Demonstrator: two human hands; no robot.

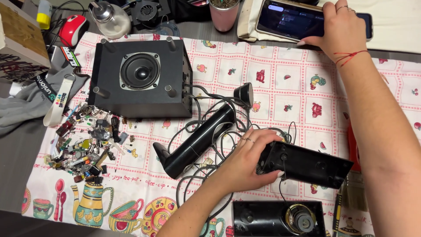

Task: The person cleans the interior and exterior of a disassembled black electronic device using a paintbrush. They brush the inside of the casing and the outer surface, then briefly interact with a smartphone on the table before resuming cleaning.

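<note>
Below, a black casing (pixel 307 164) is gripped by the left hand (pixel 247 160); a phone (pixel 291 19) is touched by the flat right hand (pixel 340 26); cables (pixel 206 127) are tangled beside the left.

Home table – teapot-print cloth (pixel 280 87), opened speaker (pixel 140 83), loose electronic parts (pixel 85 145)

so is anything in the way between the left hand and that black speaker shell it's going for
Nothing visible is. The left hand already rests on the near end of the black speaker shell, fingers wrapped on its edge. The tangle of black cables lies under and beside the hand, not between the two. The right hand is away on the phone.
</note>
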